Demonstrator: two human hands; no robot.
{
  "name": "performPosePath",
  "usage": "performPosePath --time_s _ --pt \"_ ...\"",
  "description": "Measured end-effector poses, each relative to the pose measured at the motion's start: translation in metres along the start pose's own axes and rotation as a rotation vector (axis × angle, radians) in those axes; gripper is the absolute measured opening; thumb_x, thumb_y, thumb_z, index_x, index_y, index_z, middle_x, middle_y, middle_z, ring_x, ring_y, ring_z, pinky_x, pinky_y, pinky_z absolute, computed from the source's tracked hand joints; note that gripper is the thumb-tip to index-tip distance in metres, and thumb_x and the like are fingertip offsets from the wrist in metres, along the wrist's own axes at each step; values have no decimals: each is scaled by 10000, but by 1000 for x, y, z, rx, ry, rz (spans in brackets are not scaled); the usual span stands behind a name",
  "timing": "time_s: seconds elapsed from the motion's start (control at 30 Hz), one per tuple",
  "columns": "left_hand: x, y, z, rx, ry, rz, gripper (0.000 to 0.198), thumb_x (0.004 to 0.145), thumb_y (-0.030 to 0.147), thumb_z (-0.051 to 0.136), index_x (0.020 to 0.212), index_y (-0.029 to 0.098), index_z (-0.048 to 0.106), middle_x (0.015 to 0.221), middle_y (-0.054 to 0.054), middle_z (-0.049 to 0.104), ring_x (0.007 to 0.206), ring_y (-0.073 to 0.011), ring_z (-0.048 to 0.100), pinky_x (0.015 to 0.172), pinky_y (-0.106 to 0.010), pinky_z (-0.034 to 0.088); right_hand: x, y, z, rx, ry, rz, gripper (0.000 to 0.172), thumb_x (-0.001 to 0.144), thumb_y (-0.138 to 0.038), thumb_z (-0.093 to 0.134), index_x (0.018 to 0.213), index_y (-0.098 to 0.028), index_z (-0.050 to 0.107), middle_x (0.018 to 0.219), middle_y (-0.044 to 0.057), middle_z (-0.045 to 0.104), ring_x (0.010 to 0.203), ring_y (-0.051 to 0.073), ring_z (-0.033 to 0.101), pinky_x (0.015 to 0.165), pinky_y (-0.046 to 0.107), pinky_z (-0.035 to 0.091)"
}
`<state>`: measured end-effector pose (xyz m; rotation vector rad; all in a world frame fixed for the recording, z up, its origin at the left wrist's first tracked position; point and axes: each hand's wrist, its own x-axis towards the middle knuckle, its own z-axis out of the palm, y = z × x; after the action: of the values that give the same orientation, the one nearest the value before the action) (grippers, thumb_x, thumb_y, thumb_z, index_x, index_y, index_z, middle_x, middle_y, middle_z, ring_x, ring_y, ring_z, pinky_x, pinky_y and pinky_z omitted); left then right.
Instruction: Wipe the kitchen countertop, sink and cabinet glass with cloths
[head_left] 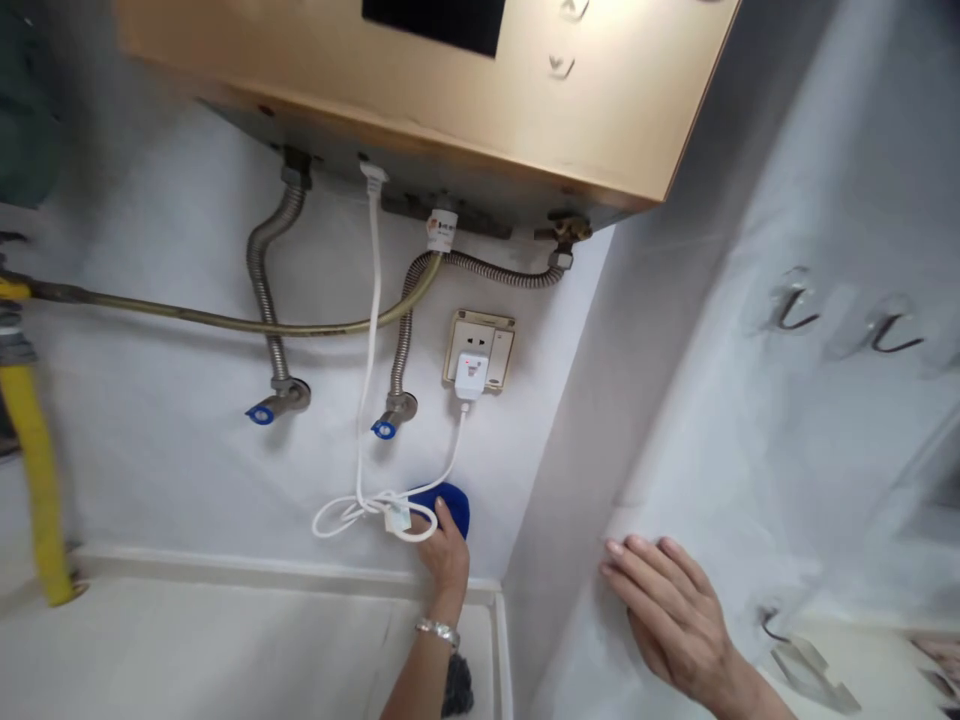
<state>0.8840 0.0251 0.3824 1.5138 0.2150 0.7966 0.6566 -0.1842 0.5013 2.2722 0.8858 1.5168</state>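
Observation:
My left hand (444,556), with a bracelet at the wrist, presses a blue cloth (457,503) against the white wall. Its fingers are partly hidden behind the cloth and a bundled white power cord (373,330). That cord runs from the underside of a gold wall-mounted heater (420,90) to a white plug (470,376) in the socket plate (501,355). To the right, my right hand (675,625) lies flat on the side wall, fingers stretched out and holding nothing.
Two braided metal hoses (259,265) drop to valves with blue caps (261,413). A yellowish gas hose (187,317) crosses the wall towards a yellow pipe (34,480). Hooks (796,308) hang on the right wall. Below lies a white ledge (225,640) with a dark crumpled thing (458,688).

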Motion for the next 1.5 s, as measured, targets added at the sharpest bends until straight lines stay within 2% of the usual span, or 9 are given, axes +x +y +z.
performPosePath --time_s 0.17,0.3,0.43,0.6,0.83,0.97,1.13,1.37,1.5 --pt "4 -14 16 103 71 34 629 1008 568 369 1319 42 520 1306 -315 601 1421 -410 472 1201 -617 351 -7 4 4 32 -14 -26 444 905 -42 509 1269 -178 722 1242 91 768 1440 210 522 1308 411 268" --pt "7 -4 19 168 74 118 615 1024 555 367 1291 37 564 1346 -336 561 1409 -439 470 1178 -637 367 -11 1 5 42 -10 -3 508 880 -25 527 1321 -207 702 1283 61 750 1463 204 493 1311 410 269" --pt "7 13 23 214 8 275 617 1020 545 402 1255 16 619 1384 -330 533 1413 -432 452 1183 -599 384 -15 0 7 51 7 18 587 865 -38 545 1418 -210 640 1314 50 731 1494 200 447 1328 406 243" --pt "3 18 28 281 -108 406 459 1014 432 471 1195 79 703 1299 -274 593 1252 -401 583 1075 -553 497 -19 -6 12 56 29 101 670 881 -57 530 1528 -232 527 1332 31 715 1496 194 442 1337 419 230" --pt "-37 24 46 411 -225 529 351 1006 282 503 1256 155 713 1266 -229 590 1108 -326 649 947 -459 583 -27 -9 13 41 11 121 706 882 -93 547 1567 -246 470 1405 26 667 1516 213 407 1344 427 202" --pt "-64 26 60 439 -312 636 315 914 214 635 1213 232 733 1154 -162 615 1003 -282 647 874 -402 603 -31 -4 11 28 -12 102 715 872 -97 574 1565 -239 476 1385 34 687 1525 236 394 1348 432 193" --pt "-68 7 66 476 -287 758 407 870 239 694 1277 251 691 1163 -166 593 993 -289 607 869 -429 597 -24 -5 11 10 33 83 699 869 -69 574 1540 -255 514 1419 12 666 1521 224 404 1342 400 212" --pt "-47 -41 52 409 -202 1089 484 896 140 654 1345 321 639 902 -81 594 850 -209 561 776 -315 556 -17 -11 16 29 108 126 668 868 -9 569 1498 -234 563 1525 -4 578 1478 231 470 1317 403 242" --pt "-34 -36 41 390 -191 1195 485 914 146 654 1359 338 635 959 -87 614 849 -207 541 777 -312 534 -27 -9 21 13 147 100 547 916 -69 584 1433 -239 639 1393 23 684 1431 249 521 1302 429 270"
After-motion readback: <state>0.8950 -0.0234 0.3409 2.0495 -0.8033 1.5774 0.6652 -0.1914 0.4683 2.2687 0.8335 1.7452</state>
